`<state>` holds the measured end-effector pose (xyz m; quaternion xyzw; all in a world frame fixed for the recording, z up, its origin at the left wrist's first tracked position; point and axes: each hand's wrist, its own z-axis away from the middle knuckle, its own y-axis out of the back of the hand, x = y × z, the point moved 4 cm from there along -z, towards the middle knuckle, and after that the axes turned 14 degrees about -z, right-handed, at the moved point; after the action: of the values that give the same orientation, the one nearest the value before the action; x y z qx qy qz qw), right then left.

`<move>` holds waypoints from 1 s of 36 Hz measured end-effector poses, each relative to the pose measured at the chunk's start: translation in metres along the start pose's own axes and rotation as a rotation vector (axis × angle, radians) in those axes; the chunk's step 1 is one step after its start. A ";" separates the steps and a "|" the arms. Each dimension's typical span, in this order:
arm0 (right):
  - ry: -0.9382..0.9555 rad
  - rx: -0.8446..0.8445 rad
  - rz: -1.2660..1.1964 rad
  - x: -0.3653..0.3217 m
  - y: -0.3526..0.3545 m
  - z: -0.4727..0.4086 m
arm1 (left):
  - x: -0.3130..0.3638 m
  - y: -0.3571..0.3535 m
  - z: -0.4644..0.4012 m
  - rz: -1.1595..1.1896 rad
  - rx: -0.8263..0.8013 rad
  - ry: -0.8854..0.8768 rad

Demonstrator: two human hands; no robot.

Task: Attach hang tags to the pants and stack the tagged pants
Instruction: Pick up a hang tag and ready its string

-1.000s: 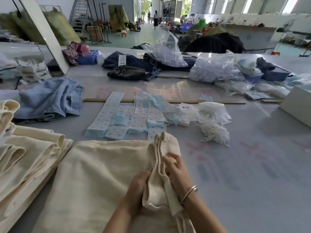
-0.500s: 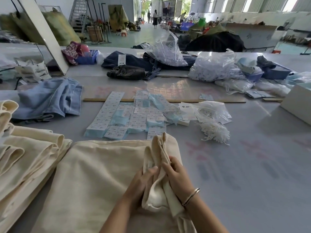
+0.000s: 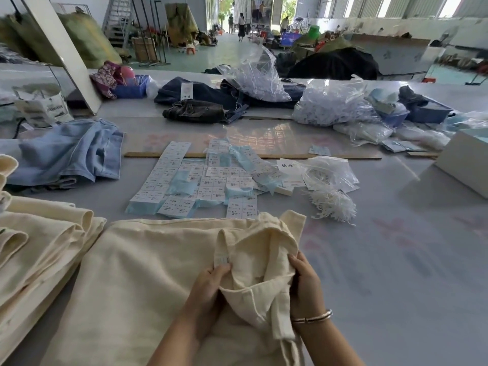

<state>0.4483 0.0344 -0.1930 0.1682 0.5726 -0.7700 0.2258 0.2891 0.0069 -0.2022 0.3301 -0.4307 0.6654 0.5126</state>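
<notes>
Cream pants [image 3: 148, 273], lower centre of the frame, lie flat on the grey table [image 3: 396, 260], the waistband pulled open between the left hand [image 3: 211, 283], pinching the edge by a sewn-in label [image 3: 221, 260], and the right hand [image 3: 303, 283], gripping the opposite edge. Label sheets [image 3: 200, 180] and white tag strings [image 3: 332, 204] are laid just beyond; folded cream pants [image 3: 39, 249] are stacked at lower left, blue jeans [image 3: 71, 151] at left. Half a second earlier the waistband was bunched shut between hands held close together.

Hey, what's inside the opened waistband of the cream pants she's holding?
Both hands, left hand and right hand, spread the cream pants open. Inside shows plain cream lining and a small white sewn label by the left thumb. Deeper inside is hidden by folded fabric.
</notes>
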 end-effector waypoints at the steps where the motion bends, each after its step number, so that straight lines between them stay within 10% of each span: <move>1: 0.005 0.014 0.036 0.001 0.000 -0.001 | 0.000 0.000 0.000 0.010 -0.009 -0.013; 14: 0.144 -0.223 1.064 0.014 -0.035 0.001 | 0.021 0.000 0.004 -0.305 0.028 -0.170; 36: -0.117 0.066 0.589 -0.018 0.009 -0.020 | -0.001 -0.006 -0.004 0.081 -0.036 -0.038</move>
<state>0.4685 0.0542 -0.1969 0.2897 0.4599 -0.6980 0.4662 0.2948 0.0109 -0.2030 0.3158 -0.4652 0.6713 0.4829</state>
